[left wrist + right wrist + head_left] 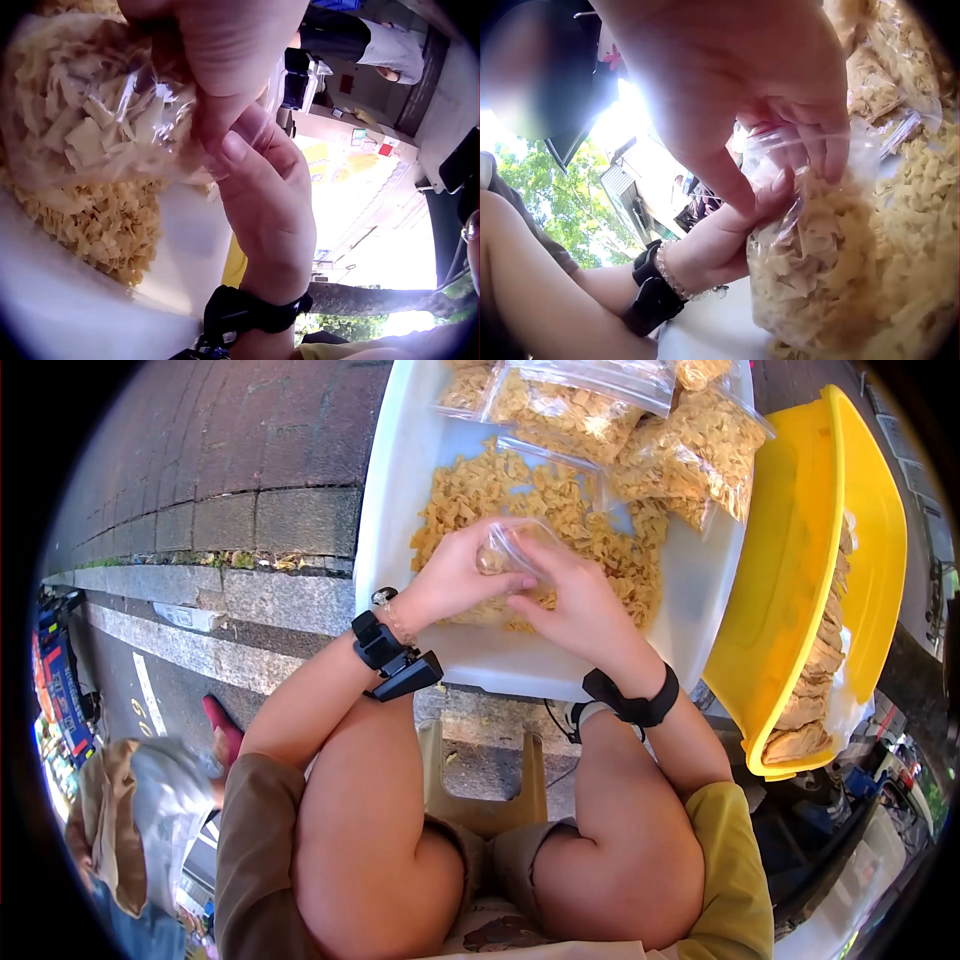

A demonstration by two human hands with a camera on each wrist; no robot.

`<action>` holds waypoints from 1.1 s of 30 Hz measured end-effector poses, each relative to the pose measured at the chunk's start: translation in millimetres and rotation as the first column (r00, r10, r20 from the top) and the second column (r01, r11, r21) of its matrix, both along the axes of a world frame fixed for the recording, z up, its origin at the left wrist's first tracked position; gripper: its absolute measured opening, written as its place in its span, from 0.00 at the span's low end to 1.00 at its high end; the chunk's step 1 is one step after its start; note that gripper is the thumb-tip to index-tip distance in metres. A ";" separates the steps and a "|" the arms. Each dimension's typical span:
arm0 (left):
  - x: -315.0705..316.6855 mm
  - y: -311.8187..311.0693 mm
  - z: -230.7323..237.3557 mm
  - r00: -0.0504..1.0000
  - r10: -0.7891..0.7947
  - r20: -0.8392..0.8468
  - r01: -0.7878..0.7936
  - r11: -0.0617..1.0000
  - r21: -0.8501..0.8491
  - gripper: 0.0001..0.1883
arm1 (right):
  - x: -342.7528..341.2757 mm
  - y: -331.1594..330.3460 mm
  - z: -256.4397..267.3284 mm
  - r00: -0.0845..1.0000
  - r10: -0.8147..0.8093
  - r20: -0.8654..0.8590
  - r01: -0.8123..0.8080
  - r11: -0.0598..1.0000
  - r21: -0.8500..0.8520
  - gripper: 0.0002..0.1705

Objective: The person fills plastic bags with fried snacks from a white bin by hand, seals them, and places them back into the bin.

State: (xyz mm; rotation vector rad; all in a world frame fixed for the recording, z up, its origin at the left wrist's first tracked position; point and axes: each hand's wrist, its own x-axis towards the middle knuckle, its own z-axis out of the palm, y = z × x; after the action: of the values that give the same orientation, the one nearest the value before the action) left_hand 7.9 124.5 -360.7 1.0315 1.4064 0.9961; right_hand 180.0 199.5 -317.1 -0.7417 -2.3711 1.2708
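Observation:
A clear plastic bag [497, 556] of pale yellow flakes is held between both hands over the white tray [490, 668]. The left hand [462, 572] and right hand [585, 600] pinch its upper edge, thumbs close together. In the left wrist view the filled bag [82, 112] lies sideways, the left hand [225, 45] above it and the right hand [274, 202] at its mouth. From the right wrist view, the bag [810, 262] bulges below the right hand [742, 82], with the left hand [712, 244] gripping its near side. Loose flakes [455, 500] spread beneath.
Several filled zip bags [690, 445] are heaped at the tray's far right. A yellow bin [775, 570] stands right of the tray, holding a row of tan pieces [815, 680]. A stool [485, 800] is between the knees. Another person's shoe [222, 728] shows at left.

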 end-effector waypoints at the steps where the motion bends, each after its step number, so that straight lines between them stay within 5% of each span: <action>1: 0.6 0.0 -0.8 1.000 -0.002 0.002 0.002 1.000 0.002 0.31 | -4.1 -1.0 6.2 0.996 0.062 0.068 -0.053 0.992 -0.116 0.28; 3: 1.2 0.3 -0.6 0.998 -0.054 -0.025 0.057 0.988 0.147 0.31 | -8.5 -1.4 8.8 0.983 0.131 0.125 -0.100 0.968 -0.231 0.27; 9: -2.6 0.9 4.0 0.995 -0.071 0.063 0.068 0.997 0.040 0.25 | -15.8 6.2 -31.2 0.971 0.240 -0.016 -0.240 0.971 0.014 0.21; 12: 0.6 1.6 2.4 0.998 0.005 0.070 -0.008 0.999 0.047 0.24 | -20.3 11.4 -32.7 0.956 0.285 0.063 -0.289 0.955 0.061 0.24; 14: 0.9 1.4 -4.6 0.997 0.011 0.072 -0.015 0.998 0.066 0.23 | -22.8 16.5 -24.6 0.891 0.391 0.233 -0.385 0.920 -0.071 0.25; 15: 0.3 3.2 -3.8 0.997 0.025 0.075 -0.032 0.996 0.085 0.22 | -20.9 16.0 -19.3 0.895 0.380 0.232 -0.374 0.925 -0.069 0.25; 17: -1.4 3.2 -2.3 0.986 0.024 0.167 -0.028 0.999 0.023 0.21 | -15.5 11.7 -8.6 0.980 0.190 -0.057 -0.197 0.960 -0.199 0.20; 21: -5.0 3.3 -5.5 0.979 0.026 0.202 -0.022 0.999 -0.024 0.22 | 8.3 34.8 -8.5 0.981 0.076 -0.176 -0.130 0.940 -0.316 0.22; 25: -2.5 3.1 -7.9 0.998 -0.013 0.066 0.013 1.000 -0.002 0.24 | 37.0 74.6 -15.1 0.988 -0.156 0.007 0.142 0.884 -0.445 0.21; 27: -2.2 4.0 -4.3 0.993 -0.042 0.110 0.047 0.998 -0.043 0.24 | 51.3 89.9 -36.0 0.933 -0.042 0.356 0.083 0.992 -0.100 0.35; 28: -2.1 4.7 -4.8 0.993 -0.046 0.109 0.051 0.998 -0.041 0.24 | 54.4 91.6 -44.1 0.934 -0.046 0.355 0.087 0.991 -0.099 0.35; 30: -1.5 4.9 -5.1 0.989 -0.078 0.122 0.078 0.997 -0.003 0.25 | 57.9 89.7 -55.2 0.775 0.134 0.618 -0.081 0.990 -0.113 0.60; 31: -1.9 4.9 -3.9 0.989 -0.082 0.122 0.084 0.996 -0.006 0.25 | 57.0 85.0 -59.3 0.776 0.131 0.617 -0.076 0.990 -0.116 0.60; 33: -2.5 5.1 -0.6 0.989 -0.109 0.096 0.115 0.991 -0.066 0.26 | 48.4 70.3 -66.4 0.713 0.158 0.683 -0.125 0.987 -0.097 0.78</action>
State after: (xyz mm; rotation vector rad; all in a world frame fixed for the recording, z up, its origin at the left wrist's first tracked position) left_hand 5.4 129.6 -361.3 0.9887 1.2857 0.8938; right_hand 228.4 269.9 -383.6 -1.2501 -3.0448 1.2534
